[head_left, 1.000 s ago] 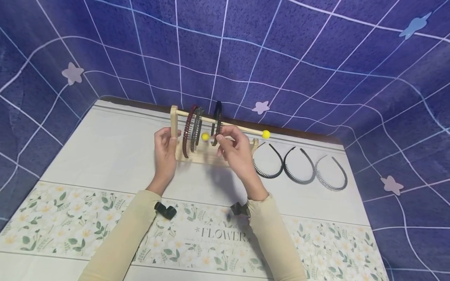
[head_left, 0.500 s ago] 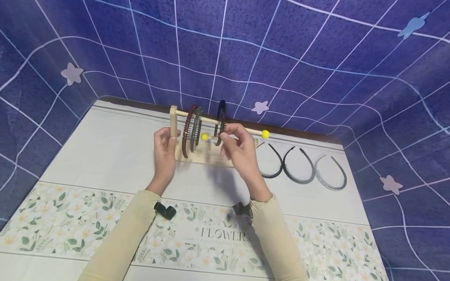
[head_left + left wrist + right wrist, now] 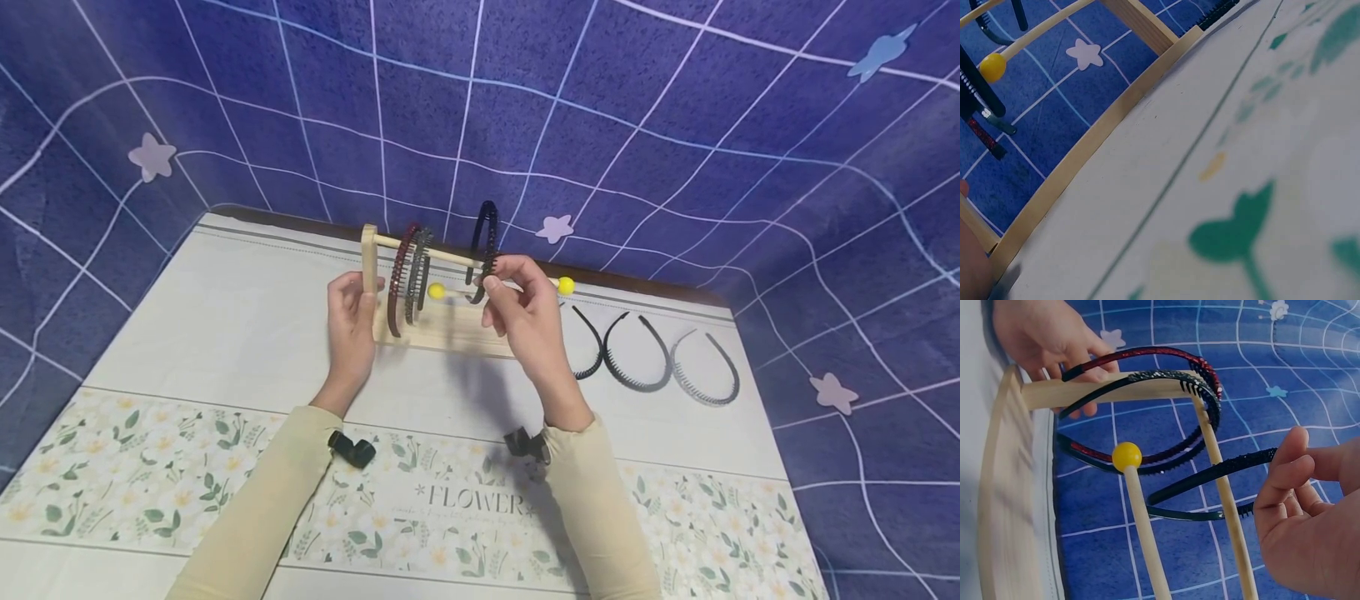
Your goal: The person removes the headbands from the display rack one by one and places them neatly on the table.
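Observation:
My left hand [image 3: 351, 325] grips the left post [image 3: 370, 267] of a light wooden rack, thumb in front. With fingertips and thumb, my right hand [image 3: 528, 312] pinches a black toothed headband [image 3: 490, 225] near the upper rod [image 3: 1230, 512]. In the right wrist view that rod crosses between the headband's two arms. Closer to the post, a dark red headband [image 3: 397, 287] and a glittery grey-black one [image 3: 1160, 375] hang side by side. A yellow ball [image 3: 1127, 457] caps the lower rod; another yellow ball [image 3: 566, 286] ends the upper rod, beyond my right hand.
To the right on the white tabletop lie a black headband [image 3: 601, 354] partly hidden by my right hand, a second dark one [image 3: 637, 387] and a grey one [image 3: 708, 402]. Behind the table's far edge hangs a blue grid-patterned cloth [image 3: 600, 133].
My right hand has moved right and slightly up, carrying the black headband along the upper rod, away from the other two. My left hand stays on the post.

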The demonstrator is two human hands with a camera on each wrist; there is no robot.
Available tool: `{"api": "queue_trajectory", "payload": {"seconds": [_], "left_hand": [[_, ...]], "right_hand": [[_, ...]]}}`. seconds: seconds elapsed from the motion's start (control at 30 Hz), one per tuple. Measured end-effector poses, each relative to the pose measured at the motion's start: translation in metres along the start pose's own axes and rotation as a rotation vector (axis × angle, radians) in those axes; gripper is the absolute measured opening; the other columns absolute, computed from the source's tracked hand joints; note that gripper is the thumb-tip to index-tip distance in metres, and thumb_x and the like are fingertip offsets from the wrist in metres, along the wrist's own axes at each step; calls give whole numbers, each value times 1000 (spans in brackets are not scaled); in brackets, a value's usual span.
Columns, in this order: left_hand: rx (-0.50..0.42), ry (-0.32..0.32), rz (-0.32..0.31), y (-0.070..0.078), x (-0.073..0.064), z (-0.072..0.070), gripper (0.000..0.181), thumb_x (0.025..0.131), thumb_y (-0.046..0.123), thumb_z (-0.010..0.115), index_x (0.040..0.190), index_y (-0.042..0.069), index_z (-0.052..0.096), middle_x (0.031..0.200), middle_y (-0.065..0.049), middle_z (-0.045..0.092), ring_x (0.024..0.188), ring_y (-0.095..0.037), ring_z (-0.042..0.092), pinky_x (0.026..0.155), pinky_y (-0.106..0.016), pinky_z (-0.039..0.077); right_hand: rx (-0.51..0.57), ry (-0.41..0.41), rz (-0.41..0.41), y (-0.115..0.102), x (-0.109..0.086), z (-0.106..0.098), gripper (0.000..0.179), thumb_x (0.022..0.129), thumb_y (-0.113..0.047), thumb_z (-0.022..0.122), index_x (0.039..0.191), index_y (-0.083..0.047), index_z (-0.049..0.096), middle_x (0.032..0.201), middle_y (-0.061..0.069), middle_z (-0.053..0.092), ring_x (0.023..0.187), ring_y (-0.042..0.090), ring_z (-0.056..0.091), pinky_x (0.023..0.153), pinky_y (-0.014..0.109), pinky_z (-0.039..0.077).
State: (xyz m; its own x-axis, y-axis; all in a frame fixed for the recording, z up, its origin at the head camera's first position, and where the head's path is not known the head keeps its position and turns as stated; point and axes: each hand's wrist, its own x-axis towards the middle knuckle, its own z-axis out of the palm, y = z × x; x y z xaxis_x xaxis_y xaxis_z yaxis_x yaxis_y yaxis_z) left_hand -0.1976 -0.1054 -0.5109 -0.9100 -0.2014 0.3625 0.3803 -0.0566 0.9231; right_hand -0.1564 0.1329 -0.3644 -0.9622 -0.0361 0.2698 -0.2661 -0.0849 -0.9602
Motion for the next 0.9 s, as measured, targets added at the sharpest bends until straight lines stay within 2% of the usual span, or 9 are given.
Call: {"api": "queue_trajectory", "payload": {"seconds": [0.1,0.17,0.3,0.47,0.53,0.73,0.9], "left_hand": [[-7,3,-3,0,0,0,30,119,16,48,148,11,44,143,-28,64,138,-19,62,125,-38,45],[-13,5,-4,-1,0,0,30,119,15,48,148,11,44,143,-29,63,138,-20,62,124,-38,45],[-18,5,-7,-1,0,0,30,119,15,48,149,10,44,144,-30,62,140,-30,61,125,-38,45],[-8,6,-2,-1,0,0,30,119,14,49,148,9,44,142,-26,65,142,-40,59,123,-38,46],[-5,6,4,-2,1,0,30,118,13,49,148,9,45,141,-26,65,141,-40,59,122,-39,47],[2,8,16,-1,1,0,30,118,14,50,147,9,46,141,-27,66,137,-26,63,121,-39,48],[-9,8,9,0,1,0,30,118,15,50,147,10,45,141,-27,65,138,-30,62,122,-37,47]], "right_hand": [[-3,5,-12,-3,-1,-3,10,107,6,61,111,-2,64,99,2,71,54,9,59,47,18,40],[-5,12,-16,-5,-2,-5,10,107,6,61,111,-2,64,99,2,72,54,9,59,47,18,40],[12,22,-17,-8,-3,-9,11,107,6,61,112,-3,65,99,2,72,54,11,58,46,18,38],[1,40,-24,-11,-3,-17,12,107,6,61,112,-4,65,98,4,73,54,12,58,44,20,36],[-9,49,-29,-12,-3,-20,13,107,6,61,111,-5,65,98,4,73,54,11,59,44,20,38],[-9,71,-45,-17,-5,-32,14,107,5,60,112,-7,65,96,1,72,55,9,59,47,19,41],[11,88,-68,-19,-6,-43,19,108,6,60,109,-12,65,95,4,73,55,10,58,47,19,41]]}}
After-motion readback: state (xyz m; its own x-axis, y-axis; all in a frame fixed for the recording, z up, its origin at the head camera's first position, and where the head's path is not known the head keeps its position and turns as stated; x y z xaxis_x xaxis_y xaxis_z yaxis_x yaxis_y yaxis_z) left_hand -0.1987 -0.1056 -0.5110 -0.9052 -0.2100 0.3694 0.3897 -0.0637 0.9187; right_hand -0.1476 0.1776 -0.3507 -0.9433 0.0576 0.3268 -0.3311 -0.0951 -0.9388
